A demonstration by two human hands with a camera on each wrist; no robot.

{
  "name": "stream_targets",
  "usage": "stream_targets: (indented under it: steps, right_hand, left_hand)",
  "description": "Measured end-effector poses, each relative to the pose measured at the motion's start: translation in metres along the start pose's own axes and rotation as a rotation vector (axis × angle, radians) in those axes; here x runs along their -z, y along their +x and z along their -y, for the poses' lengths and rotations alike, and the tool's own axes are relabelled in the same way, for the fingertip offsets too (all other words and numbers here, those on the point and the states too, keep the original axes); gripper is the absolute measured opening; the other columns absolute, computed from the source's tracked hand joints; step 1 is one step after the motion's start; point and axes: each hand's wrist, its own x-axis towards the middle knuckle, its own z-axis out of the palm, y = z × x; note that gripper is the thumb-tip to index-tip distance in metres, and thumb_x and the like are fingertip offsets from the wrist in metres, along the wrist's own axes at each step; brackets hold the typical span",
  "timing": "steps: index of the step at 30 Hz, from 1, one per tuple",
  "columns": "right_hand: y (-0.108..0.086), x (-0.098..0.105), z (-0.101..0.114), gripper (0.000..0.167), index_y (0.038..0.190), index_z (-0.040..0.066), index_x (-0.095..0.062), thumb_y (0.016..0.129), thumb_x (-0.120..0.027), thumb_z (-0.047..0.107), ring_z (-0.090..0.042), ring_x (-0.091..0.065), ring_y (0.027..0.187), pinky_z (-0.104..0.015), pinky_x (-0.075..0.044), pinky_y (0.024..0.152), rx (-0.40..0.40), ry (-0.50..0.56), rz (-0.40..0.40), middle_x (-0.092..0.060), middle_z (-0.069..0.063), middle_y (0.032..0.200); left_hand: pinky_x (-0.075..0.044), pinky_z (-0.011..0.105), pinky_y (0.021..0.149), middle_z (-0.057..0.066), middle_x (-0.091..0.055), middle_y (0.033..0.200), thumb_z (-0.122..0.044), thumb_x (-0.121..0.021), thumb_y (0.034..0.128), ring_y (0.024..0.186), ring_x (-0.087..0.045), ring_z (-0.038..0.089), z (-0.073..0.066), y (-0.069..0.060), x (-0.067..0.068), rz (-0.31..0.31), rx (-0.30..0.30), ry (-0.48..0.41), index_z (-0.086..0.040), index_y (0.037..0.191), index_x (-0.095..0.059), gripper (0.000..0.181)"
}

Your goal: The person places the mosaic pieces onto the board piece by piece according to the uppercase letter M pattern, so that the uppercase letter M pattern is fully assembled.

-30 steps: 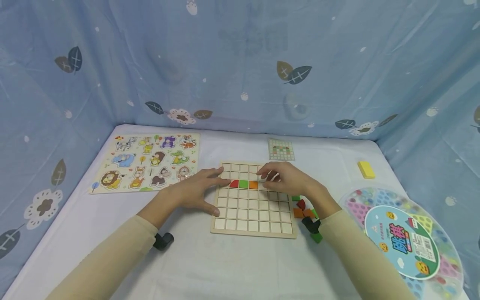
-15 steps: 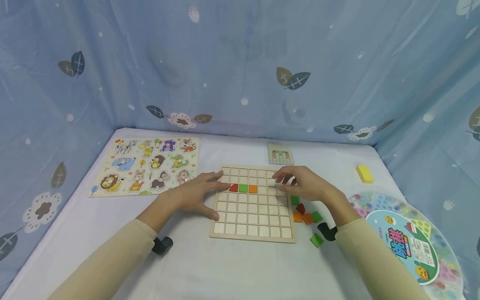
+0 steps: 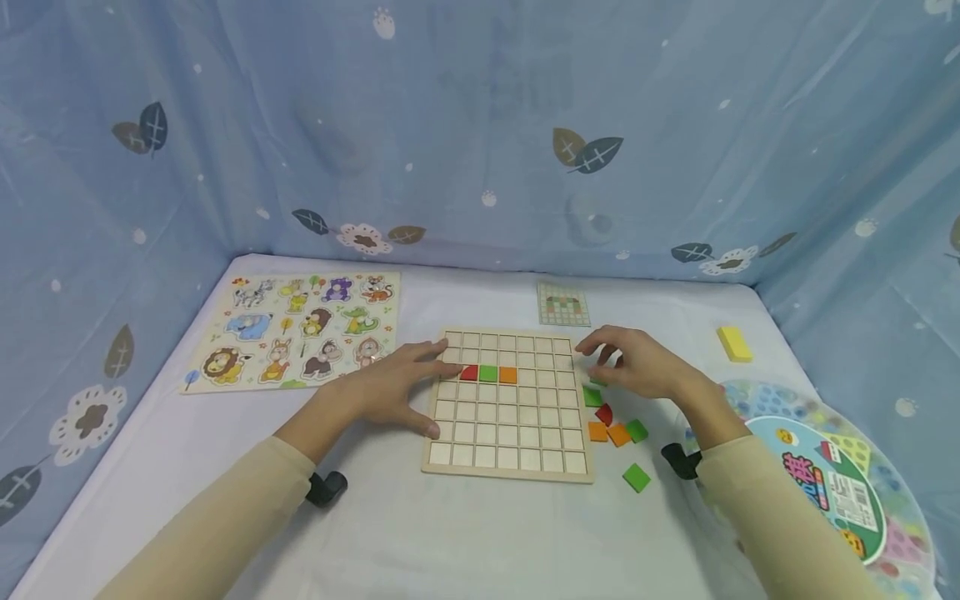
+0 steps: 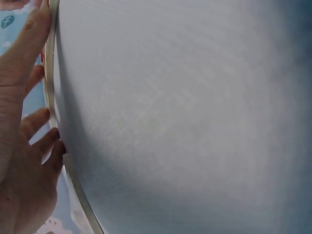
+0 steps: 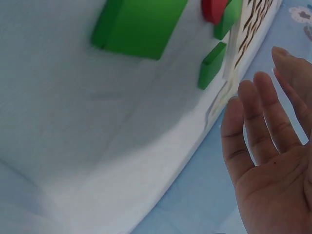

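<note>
A wooden grid board (image 3: 507,477) lies mid-table. In one row of its cells sit a red quarter-round piece (image 3: 469,373), a green square (image 3: 488,373) and an orange square (image 3: 507,375). My left hand (image 3: 390,387) spreads its fingers along the board's left edge, one fingertip close by the red piece. Off the board's upper right corner hovers my right hand (image 3: 637,362), fingers loosely bent and holding nothing in the right wrist view. Partly hidden under it is a green piece (image 5: 213,66). Loose green, orange and red pieces, such as an orange square (image 3: 618,434), lie right of the board.
Behind the board lies a small pattern card (image 3: 564,305). An animal puzzle board (image 3: 258,327) is at the back left. To the right are a yellow block (image 3: 734,344) and a round Chinese checkers set (image 3: 855,450), partly covered by the right sleeve. Blue curtains enclose the table.
My right hand has moved right, from above the board's cells to beyond its right edge, uncovering loose pieces there. The left hand stays at the board's left edge. The placed pieces look unchanged.
</note>
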Motion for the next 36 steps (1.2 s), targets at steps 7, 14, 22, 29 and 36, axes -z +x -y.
stream_targets:
  steps: [7, 14, 22, 29, 36]
  right_hand:
    - [-0.003, 0.000, -0.009, 0.035, 0.129, 0.006, -0.065, 0.096, -0.073, 0.012, -0.021, -0.063, 0.101, -0.037, -0.057, 0.080, -0.026, 0.002, -0.018, -0.063, -0.011, 0.129]
    - [-0.008, -0.001, -0.016, 0.038, 0.131, 0.005, -0.064, 0.095, -0.074, 0.010, -0.020, -0.062, 0.099, -0.035, -0.057, 0.079, -0.057, -0.001, -0.018, -0.063, -0.012, 0.129]
    - [-0.006, -0.004, -0.021, 0.042, 0.133, 0.005, -0.062, 0.092, -0.074, 0.006, -0.023, -0.061, 0.100, -0.035, -0.058, 0.080, -0.080, -0.016, 0.004, -0.062, -0.012, 0.128]
    - [-0.005, -0.005, -0.023, 0.044, 0.133, 0.005, -0.064, 0.090, -0.076, 0.005, -0.024, -0.060, 0.100, -0.040, -0.056, 0.082, -0.099, -0.030, 0.009, -0.065, -0.009, 0.118]
    - [-0.005, -0.006, -0.024, 0.044, 0.132, 0.005, -0.064, 0.090, -0.076, 0.003, -0.024, -0.061, 0.099, -0.041, -0.056, 0.084, -0.110, -0.041, 0.022, -0.065, -0.009, 0.112]
  left_hand:
    - [-0.026, 0.059, 0.123, 0.001, -0.014, 0.173, -0.071, -0.081, 0.0715, 0.159, -0.014, 0.030, 0.003, 0.000, 0.001, 0.009, 0.003, 0.006, -0.035, 0.157, -0.043, 0.100]
    - [-0.026, 0.059, 0.123, -0.001, -0.013, 0.173, -0.073, -0.080, 0.0708, 0.159, -0.013, 0.030, 0.003, 0.003, 0.000, 0.017, -0.001, -0.003, -0.037, 0.157, -0.042, 0.101]
    - [-0.027, 0.059, 0.122, 0.000, -0.012, 0.173, -0.073, -0.080, 0.0709, 0.159, -0.013, 0.030, 0.003, 0.003, -0.001, 0.008, -0.002, 0.010, -0.037, 0.158, -0.041, 0.102]
    - [-0.027, 0.060, 0.122, 0.002, -0.014, 0.173, -0.069, -0.082, 0.0713, 0.158, -0.014, 0.031, -0.002, 0.001, 0.001, -0.003, -0.011, -0.006, -0.035, 0.157, -0.042, 0.100]
    - [-0.027, 0.059, 0.122, 0.003, -0.014, 0.173, -0.069, -0.082, 0.0715, 0.158, -0.015, 0.032, -0.003, 0.001, 0.002, -0.002, -0.013, 0.006, -0.034, 0.158, -0.042, 0.101]
